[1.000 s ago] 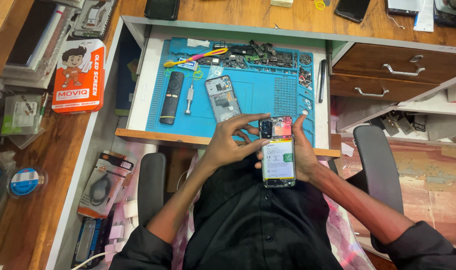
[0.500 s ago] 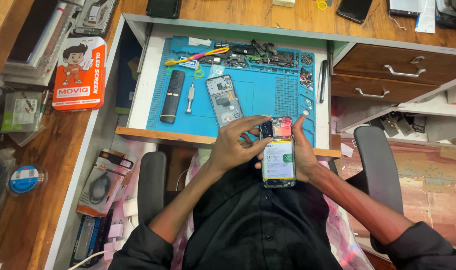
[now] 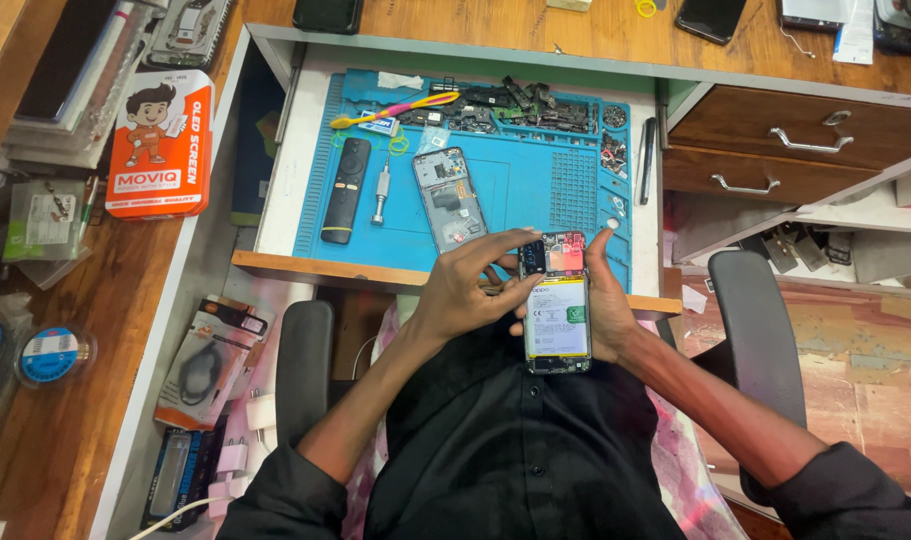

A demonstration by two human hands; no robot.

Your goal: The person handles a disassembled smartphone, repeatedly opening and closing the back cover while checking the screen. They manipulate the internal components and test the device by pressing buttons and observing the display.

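I hold an opened smartphone (image 3: 557, 318) with its back cover off, battery and circuit board showing, over my lap below the drawer edge. My right hand (image 3: 608, 300) cradles it from the right side, index finger up along its top corner. My left hand (image 3: 468, 282) reaches in from the left, with its fingertips pinched on the upper left part of the phone near the camera area. I cannot tell whether a small part sits between those fingers. Just beyond, a grey phone back frame (image 3: 450, 198) lies on the blue repair mat (image 3: 536, 185).
The mat lies in an open drawer with a black remote (image 3: 346, 190), a small screwdriver (image 3: 381, 194), yellow-pink tweezers (image 3: 396, 108) and several loose parts (image 3: 511, 104). An orange box (image 3: 160, 142) and packaged items sit left. Wooden drawers (image 3: 796, 140) and chair armrests (image 3: 751, 300) flank me.
My left fingers have shifted slightly on the phone's top left corner. The phone and my right hand stay in nearly the same place.
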